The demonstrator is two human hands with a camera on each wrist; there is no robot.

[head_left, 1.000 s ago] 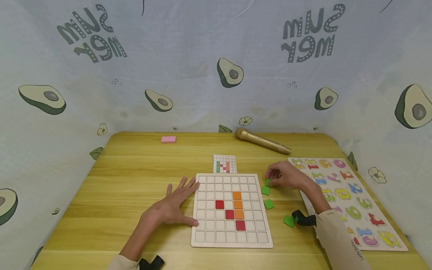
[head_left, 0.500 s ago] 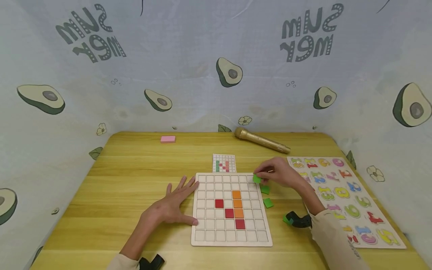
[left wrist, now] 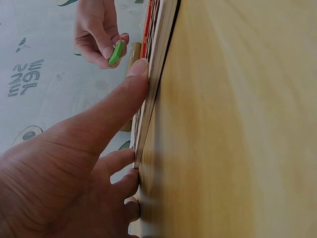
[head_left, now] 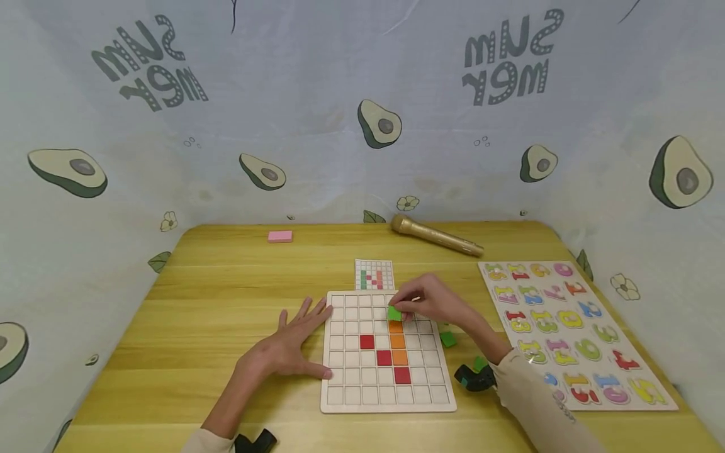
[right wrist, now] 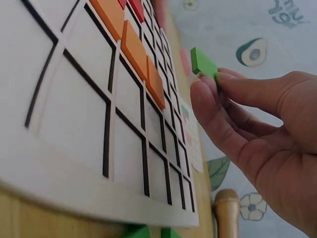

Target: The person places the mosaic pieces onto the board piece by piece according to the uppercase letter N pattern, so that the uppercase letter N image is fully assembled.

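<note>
A white grid board lies on the table, with three red tiles and three orange tiles in its cells. Thumb and fingers of my right hand pinch a square green tile, raised over the board's upper part just beyond the orange column. My left hand is spread at the board's left side, thumb and fingertips on the edge. More green tiles lie right of the board, one partly covered by the right wrist's camera. A small printed pattern card sits against the board's far edge.
To the right lies a number puzzle board with colourful numerals. A gold microphone rests near the table's back edge, and a pink block is at back left. Patterned cloth hangs behind.
My right hand has picked up a green tile from the table right of the board and carried it left over the grid. The left hand has stayed at the board's edge.
</note>
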